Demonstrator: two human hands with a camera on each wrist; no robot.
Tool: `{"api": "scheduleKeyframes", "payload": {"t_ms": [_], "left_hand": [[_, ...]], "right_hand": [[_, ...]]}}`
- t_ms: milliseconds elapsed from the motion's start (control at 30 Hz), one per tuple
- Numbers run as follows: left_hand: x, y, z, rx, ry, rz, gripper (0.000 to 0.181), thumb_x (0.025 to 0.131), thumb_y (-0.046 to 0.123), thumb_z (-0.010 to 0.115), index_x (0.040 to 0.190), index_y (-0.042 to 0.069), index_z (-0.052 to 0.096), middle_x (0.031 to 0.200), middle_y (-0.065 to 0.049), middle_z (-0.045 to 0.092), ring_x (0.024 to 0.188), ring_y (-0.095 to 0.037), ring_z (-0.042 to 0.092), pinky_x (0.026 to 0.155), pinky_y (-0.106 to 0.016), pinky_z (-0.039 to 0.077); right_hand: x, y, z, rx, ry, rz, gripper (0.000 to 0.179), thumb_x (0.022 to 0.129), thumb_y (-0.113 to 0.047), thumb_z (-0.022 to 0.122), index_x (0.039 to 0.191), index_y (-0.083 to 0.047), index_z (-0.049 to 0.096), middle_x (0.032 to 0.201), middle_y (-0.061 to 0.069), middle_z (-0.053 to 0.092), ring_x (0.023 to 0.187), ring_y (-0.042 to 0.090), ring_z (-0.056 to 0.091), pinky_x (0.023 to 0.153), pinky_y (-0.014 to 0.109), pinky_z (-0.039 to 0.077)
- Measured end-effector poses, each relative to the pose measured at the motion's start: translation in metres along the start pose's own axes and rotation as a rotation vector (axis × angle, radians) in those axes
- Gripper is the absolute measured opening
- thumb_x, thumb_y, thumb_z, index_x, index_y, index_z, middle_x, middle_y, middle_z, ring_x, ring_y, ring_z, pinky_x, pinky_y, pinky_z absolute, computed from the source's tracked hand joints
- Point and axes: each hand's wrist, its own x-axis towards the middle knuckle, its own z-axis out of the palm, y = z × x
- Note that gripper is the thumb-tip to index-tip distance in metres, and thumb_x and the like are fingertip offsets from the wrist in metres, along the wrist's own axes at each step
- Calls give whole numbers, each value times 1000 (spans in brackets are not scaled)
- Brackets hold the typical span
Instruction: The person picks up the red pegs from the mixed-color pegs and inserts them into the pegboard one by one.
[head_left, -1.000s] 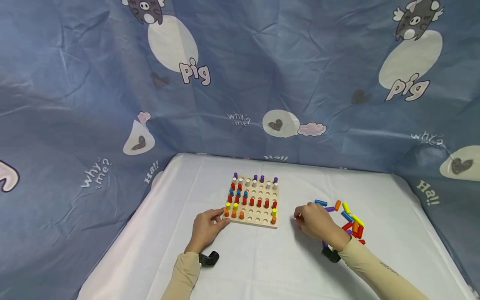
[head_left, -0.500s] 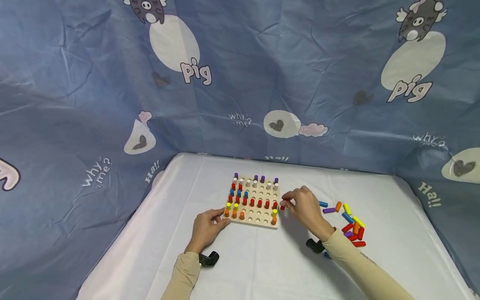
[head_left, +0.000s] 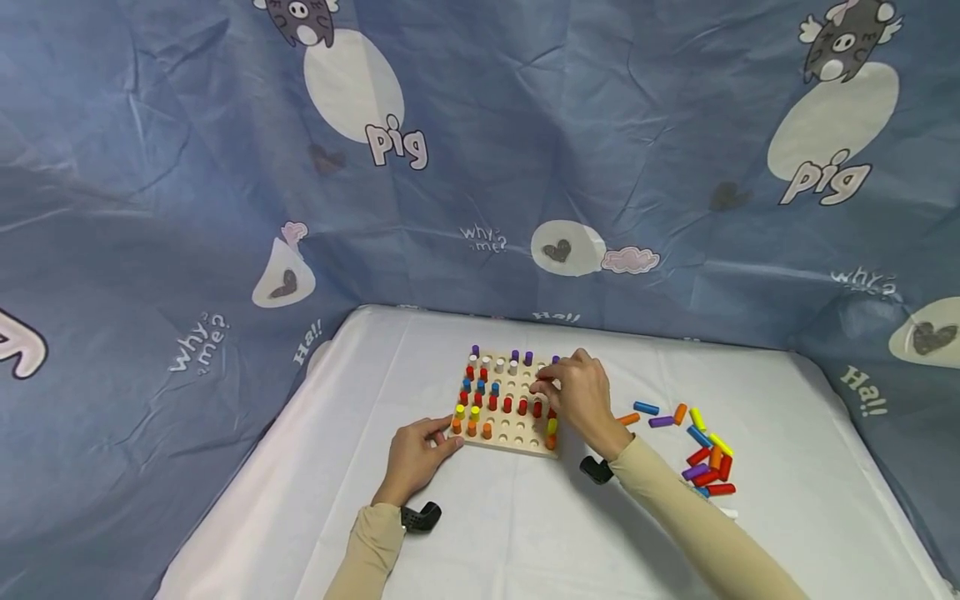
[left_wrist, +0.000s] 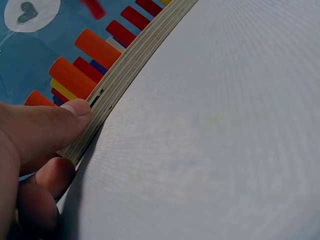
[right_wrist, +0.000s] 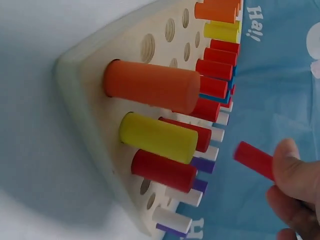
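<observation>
A square wooden pegboard lies on the table, with rows of orange, yellow, red, blue, white and purple pegs standing in some of its holes. My left hand grips its near left corner; in the left wrist view the thumb presses the plywood edge and the other fingers curl below. Over the right part of the board, my right hand pinches a red peg between thumb and fingers. That peg is held tilted, clear above the standing pegs. The right hand hides part of the board's right side in the head view.
Loose pegs lie scattered right of the board, among them a blue peg, an orange peg and a red peg. A white cloth covers the table. Behind it hangs a blue printed curtain.
My right hand has moved left from beside the loose pegs, carrying the red peg past the board's right edge to above the board. The left hand stays at the corner.
</observation>
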Motion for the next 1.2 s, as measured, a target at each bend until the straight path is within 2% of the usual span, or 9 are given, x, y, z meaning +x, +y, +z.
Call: {"api": "scheduleKeyframes", "payload": {"t_ms": [67,233,400,533,667,767,967,1200], "left_hand": [[1,1,0,3,-1,3,45,87,28,89,126,9,78,71,9,60,57,-5,43,54,-22,32],[1,1,0,7,0,6,44,87,28,89,126,9,79,71,10,60,58,-5,43,54,-22,33],[1,1,0,-1,-4,6,45,87,29,89,126,9,78,72,9,60,58,-5,43,54,-22,33],[1,0,1,-1,-6,-3,45,87,29,89,127,10,79,72,10,60,58,-5,44,54,-22,33],[1,-1,0,0,-1,11,45,87,29,89,126,9,79,72,10,60,58,-5,44,55,-22,33],[0,-1,1,-2,5,19,45,87,28,89,126,9,79,71,10,60,58,-4,43,55,-22,33],[0,-3,1,-7,11,42,44,87,28,89,125,8,79,71,9,60,58,-3,42,54,-22,33],[1,-4,1,-5,17,51,44,87,29,89,125,9,79,71,9,61,56,-2,42,55,-22,33]], "right_hand": [[4,-1,4,12,12,0,19,74,-24,98,81,-13,85,76,2,78,67,21,53,62,37,41],[14,-5,14,39,45,-16,16,74,-17,98,82,-11,85,79,5,80,68,23,55,63,39,43],[25,-9,20,7,57,-25,7,78,-9,92,82,-12,86,78,4,80,67,24,54,64,38,42],[32,-10,25,-19,47,-46,5,82,-12,90,81,-13,86,76,3,80,66,23,54,64,39,41],[37,-10,32,-12,47,-58,6,80,-13,92,80,-11,86,72,3,79,63,25,54,63,40,43],[40,-10,37,12,14,-31,5,79,-7,90,80,-11,86,72,3,79,61,24,54,64,41,46],[43,-10,45,66,-134,82,12,83,1,82,82,-11,87,78,3,80,63,23,54,67,43,51],[49,-5,51,96,-235,123,8,81,-3,86,80,-11,86,85,4,82,78,28,69,74,45,58]]}}
